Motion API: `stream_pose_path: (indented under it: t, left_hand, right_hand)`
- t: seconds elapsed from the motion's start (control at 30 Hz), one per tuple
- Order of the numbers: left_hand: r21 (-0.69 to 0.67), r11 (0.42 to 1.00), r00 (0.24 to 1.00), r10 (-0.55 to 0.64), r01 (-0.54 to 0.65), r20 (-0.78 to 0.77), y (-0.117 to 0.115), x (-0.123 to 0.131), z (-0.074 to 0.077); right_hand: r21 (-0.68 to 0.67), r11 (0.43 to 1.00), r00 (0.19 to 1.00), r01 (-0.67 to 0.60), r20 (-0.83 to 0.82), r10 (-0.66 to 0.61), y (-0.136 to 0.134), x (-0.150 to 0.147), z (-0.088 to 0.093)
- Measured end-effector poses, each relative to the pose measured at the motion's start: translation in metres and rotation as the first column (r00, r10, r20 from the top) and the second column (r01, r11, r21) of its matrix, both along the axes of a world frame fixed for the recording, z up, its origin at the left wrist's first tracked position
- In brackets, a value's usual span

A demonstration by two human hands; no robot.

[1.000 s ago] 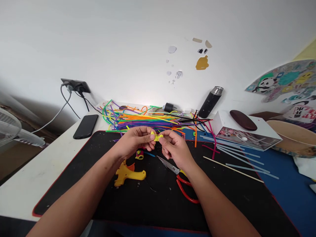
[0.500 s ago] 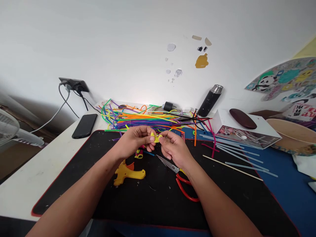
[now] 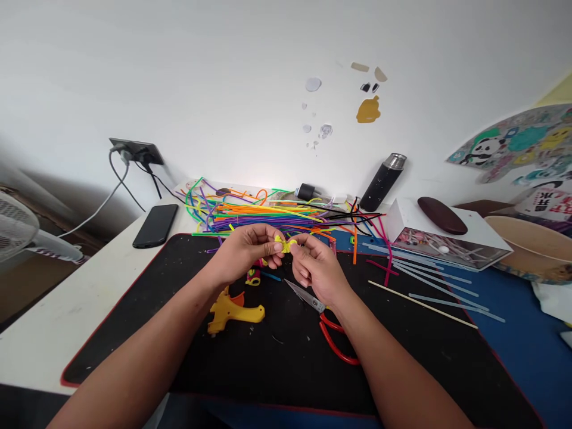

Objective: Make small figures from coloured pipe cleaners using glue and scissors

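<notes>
A small yellow fuzzy piece (image 3: 286, 243) is held up between both hands, over the far part of the black mat (image 3: 277, 369). My left hand (image 3: 255, 250) pinches its left end between thumb and fingers. The right end is pinched by my right hand (image 3: 316, 261). Below the right hand lie scissors (image 3: 328, 320) with red handles, partly covered by my wrist. A yellow plastic tool (image 3: 236, 312) rests on the mat below my left hand, and a pink and yellow coiled piece (image 3: 253, 277) sits just under the fingers.
Many coloured pipe cleaners (image 3: 268, 217) lie along the back. A phone (image 3: 155, 226) is at the left; a black flask (image 3: 383, 182) stands tilted by the wall. At the right are glue sticks (image 3: 442, 280), a wooden stick (image 3: 422, 304), a white box (image 3: 451, 238) and a bowl (image 3: 531, 244).
The view has shifted slightly. Both hands still pinch the yellow piece, which looks a little more tilted and stretched between the fingertips.
</notes>
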State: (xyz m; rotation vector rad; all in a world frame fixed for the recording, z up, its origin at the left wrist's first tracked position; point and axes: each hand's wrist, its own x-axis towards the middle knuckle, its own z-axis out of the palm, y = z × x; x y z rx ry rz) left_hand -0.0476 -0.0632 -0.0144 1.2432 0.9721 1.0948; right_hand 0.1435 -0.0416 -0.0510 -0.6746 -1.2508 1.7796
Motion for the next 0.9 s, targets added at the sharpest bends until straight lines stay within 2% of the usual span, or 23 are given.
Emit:
stream_pose_path:
  t: [0.47,0.9]
  left_hand:
    - [0.004,1.0,0.998,0.03,-0.03,0.06,-0.0019,0.0016,-0.0007]
    - [0.046,0.999,1.0,0.026,-0.026,0.004,-0.0029,0.0028,0.0015]
  right_hand:
    - [-0.097,0.994,0.995,-0.05,-0.087,0.041,-0.002,-0.0026,0.0003]
    - [-0.119,0.992,0.996,-0.041,-0.085,0.031,-0.0034,-0.0042,0.0019]
